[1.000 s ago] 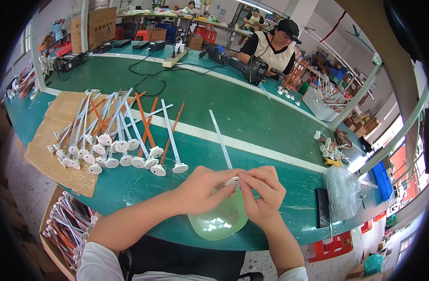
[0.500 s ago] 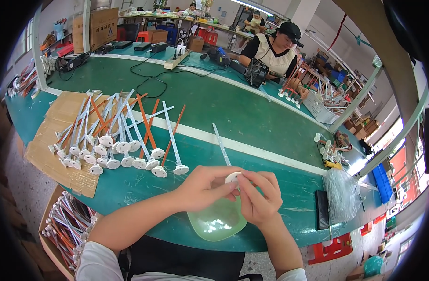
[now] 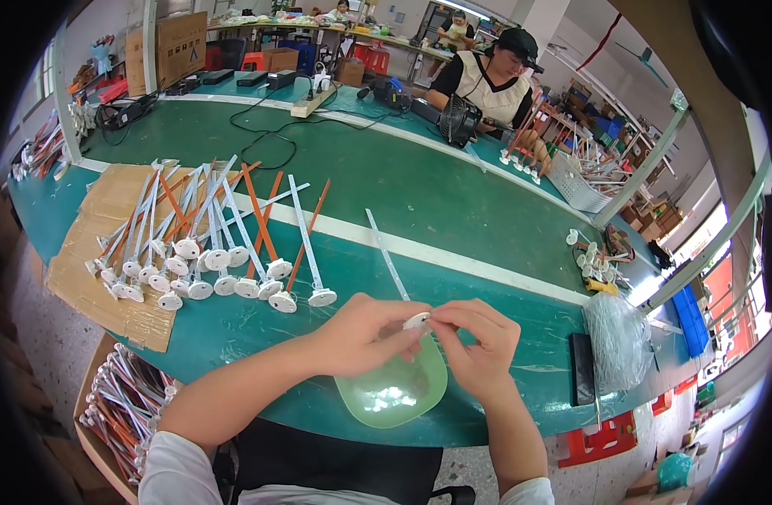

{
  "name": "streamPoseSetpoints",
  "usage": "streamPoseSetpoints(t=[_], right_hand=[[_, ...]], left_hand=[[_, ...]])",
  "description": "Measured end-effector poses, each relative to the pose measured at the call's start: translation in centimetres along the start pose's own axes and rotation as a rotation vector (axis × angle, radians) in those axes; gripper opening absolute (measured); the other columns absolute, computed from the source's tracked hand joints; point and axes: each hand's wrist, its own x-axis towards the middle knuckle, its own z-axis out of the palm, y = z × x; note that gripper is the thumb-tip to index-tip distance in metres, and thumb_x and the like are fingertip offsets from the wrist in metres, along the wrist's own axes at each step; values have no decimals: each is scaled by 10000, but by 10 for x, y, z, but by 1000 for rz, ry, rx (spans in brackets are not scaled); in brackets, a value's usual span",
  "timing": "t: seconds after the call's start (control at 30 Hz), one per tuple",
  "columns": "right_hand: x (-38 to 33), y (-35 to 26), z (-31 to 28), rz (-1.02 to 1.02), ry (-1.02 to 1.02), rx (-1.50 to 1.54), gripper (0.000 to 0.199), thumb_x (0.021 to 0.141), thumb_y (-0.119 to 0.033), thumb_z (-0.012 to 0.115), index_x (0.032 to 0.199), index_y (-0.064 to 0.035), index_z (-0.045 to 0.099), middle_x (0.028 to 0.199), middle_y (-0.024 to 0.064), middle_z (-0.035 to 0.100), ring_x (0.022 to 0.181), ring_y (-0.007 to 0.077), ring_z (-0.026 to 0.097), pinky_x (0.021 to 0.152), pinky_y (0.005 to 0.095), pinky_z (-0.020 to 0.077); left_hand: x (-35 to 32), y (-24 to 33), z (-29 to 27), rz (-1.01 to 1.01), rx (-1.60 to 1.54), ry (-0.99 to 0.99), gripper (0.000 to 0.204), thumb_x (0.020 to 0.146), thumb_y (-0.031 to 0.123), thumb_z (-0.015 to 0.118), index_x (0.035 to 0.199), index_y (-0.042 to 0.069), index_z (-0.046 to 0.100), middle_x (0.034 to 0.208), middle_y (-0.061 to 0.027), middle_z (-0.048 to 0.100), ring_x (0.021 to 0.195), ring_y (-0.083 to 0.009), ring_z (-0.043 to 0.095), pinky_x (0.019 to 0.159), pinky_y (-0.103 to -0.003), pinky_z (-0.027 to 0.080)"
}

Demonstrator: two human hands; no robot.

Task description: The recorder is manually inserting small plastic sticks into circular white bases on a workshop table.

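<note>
1. Left hand (image 3: 365, 332) and right hand (image 3: 479, 345) both pinch the white cup (image 3: 417, 321) of a balloon stick (image 3: 388, 257).
2. The pale green balloon (image 3: 394, 387) hangs below, over the table (image 3: 453, 210) edge.
3. Keep the neck taut; seat it squarely.

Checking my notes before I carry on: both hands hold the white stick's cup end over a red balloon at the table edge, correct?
Not quite. The head view shows the balloon is pale green, not red. Left hand and right hand do hold the white stick at its cup end.
</note>
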Motion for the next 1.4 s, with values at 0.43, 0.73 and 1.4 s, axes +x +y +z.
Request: streamPoseSetpoints(t=[0.43,0.73,1.4], right_hand=[[0,-15,-20,161,-821,-216,143,755,-139,786,863,-51,754,812,138,710,728,320,696,657,407,560],[-10,-10,-7,201,-1000,-271,76,785,-97,685,786,-27,717,777,179,681,757,397,672,697,484,545],[-15,-16,17,174,233,171,266,809,111,781,1042,51,667,884,133,759,839,181,761,765,276,595]], left_hand=[[3,-9,0,172,470,242,318,977,93,598,1286,29,634,886,-184,727,774,-355,724,697,-398,567],[4,-14,3,203,489,223,323,985,102,622,1301,46,654,878,-145,740,765,-295,748,686,-363,580],[1,-13,13,426,450,277,605,967,32,629,1519,-33,390,1023,-233,706,815,-424,703,689,-454,558]])
